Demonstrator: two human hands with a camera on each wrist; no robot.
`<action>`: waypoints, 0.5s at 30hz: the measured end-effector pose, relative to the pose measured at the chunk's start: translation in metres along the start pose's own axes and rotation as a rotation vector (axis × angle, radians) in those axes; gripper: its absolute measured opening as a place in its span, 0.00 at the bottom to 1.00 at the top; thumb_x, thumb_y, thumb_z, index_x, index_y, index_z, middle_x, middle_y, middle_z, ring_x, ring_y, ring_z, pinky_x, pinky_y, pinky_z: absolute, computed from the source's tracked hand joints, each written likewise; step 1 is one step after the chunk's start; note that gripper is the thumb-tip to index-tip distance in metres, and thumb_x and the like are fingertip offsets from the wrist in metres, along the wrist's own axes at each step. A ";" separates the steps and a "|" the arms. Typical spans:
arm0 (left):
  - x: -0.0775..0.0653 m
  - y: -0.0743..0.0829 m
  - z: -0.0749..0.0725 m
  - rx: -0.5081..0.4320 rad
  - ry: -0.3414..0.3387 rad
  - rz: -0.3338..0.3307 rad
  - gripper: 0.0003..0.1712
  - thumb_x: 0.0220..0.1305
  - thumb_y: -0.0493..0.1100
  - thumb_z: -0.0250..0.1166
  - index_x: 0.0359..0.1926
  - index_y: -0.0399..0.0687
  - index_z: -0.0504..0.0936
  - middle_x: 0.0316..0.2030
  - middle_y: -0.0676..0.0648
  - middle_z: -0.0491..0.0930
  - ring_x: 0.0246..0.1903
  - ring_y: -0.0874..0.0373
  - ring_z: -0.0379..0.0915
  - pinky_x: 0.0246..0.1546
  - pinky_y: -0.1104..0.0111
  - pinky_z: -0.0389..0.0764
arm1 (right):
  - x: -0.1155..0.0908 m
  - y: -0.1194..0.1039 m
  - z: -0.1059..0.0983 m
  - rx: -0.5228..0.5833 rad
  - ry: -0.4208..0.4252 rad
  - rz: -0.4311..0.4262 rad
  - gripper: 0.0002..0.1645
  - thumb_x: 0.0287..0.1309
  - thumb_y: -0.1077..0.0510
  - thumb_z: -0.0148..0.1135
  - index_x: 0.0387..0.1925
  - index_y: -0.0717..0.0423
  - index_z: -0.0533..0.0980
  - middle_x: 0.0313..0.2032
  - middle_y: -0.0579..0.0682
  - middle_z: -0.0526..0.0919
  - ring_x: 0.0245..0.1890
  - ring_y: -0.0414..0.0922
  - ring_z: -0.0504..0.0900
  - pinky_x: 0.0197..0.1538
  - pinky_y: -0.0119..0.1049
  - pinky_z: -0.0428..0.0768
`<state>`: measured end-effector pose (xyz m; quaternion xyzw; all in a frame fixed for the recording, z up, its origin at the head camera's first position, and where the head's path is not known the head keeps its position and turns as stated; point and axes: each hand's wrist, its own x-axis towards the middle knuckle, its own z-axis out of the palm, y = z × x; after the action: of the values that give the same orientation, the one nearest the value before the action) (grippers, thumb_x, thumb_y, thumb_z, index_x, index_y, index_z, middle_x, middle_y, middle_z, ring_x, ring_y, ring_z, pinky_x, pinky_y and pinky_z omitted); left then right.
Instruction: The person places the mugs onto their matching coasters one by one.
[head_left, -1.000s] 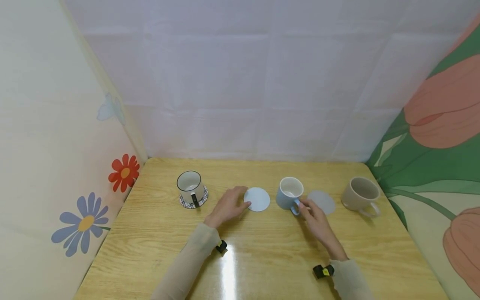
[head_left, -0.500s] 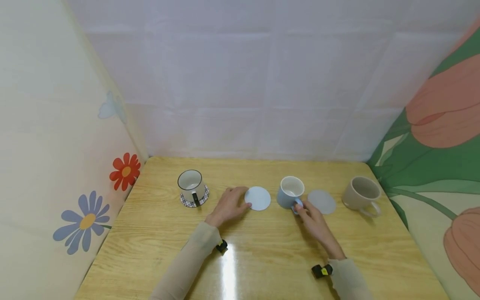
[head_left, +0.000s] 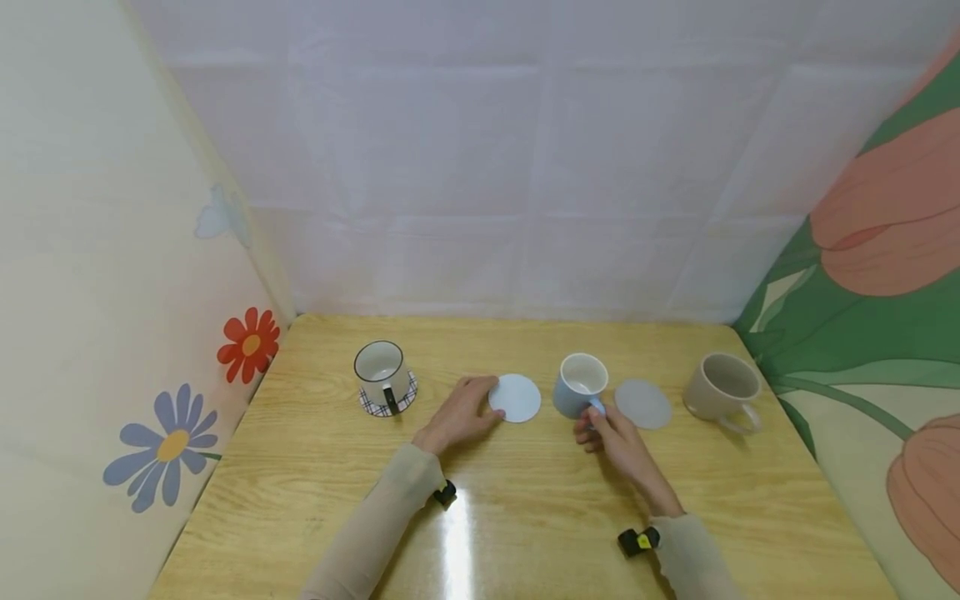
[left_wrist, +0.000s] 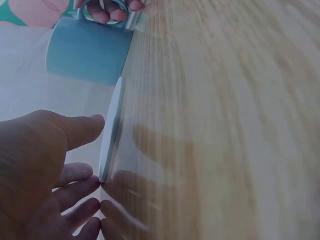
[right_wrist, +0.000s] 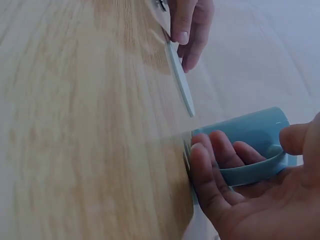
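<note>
My left hand (head_left: 468, 410) lies beside a round pale blue coaster (head_left: 514, 397), thumb and fingertips right at its left edge. In the left wrist view that coaster (left_wrist: 113, 127) lies flat, and the fingers (left_wrist: 75, 195) are only gently bent. To its right stands a light blue mug (head_left: 578, 387) with a white inside, upright on the table. My right hand (head_left: 617, 437) holds this mug by its handle: in the right wrist view several fingers (right_wrist: 220, 155) pass through the handle loop (right_wrist: 255, 171), and the thumb (right_wrist: 295, 138) rests at the top of it.
A cream mug (head_left: 381, 372) with black rim and handle stands on a checked coaster (head_left: 409, 398) at the left. A grey round coaster (head_left: 643, 404) lies right of the blue mug, and a beige mug (head_left: 720, 387) stands farther right. A white curtain (head_left: 495, 192) hangs behind the table.
My right hand's fingers have slid leftward through the mug's handle, where earlier they were only at its right side. The mug stays in place, and the left hand has barely moved.
</note>
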<state>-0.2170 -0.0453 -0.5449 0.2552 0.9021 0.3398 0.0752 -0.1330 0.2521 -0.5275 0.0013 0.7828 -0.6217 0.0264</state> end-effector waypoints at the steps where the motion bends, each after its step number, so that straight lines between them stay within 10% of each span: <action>1: 0.000 0.000 0.000 -0.003 -0.005 -0.001 0.36 0.73 0.48 0.71 0.76 0.41 0.71 0.75 0.41 0.72 0.76 0.42 0.64 0.80 0.48 0.64 | 0.000 0.000 0.000 0.011 -0.006 0.006 0.24 0.87 0.57 0.42 0.51 0.78 0.73 0.41 0.68 0.86 0.36 0.46 0.89 0.39 0.38 0.91; 15: 0.002 -0.002 0.003 0.025 -0.081 -0.007 0.43 0.76 0.50 0.67 0.82 0.41 0.61 0.83 0.39 0.57 0.84 0.40 0.47 0.85 0.46 0.49 | 0.003 0.000 -0.002 0.080 0.022 0.070 0.28 0.88 0.54 0.37 0.43 0.75 0.72 0.32 0.55 0.80 0.30 0.43 0.81 0.34 0.34 0.85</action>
<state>-0.2184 -0.0441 -0.5482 0.2665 0.9035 0.3174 0.1095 -0.1365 0.2538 -0.5274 0.0364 0.7572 -0.6510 0.0395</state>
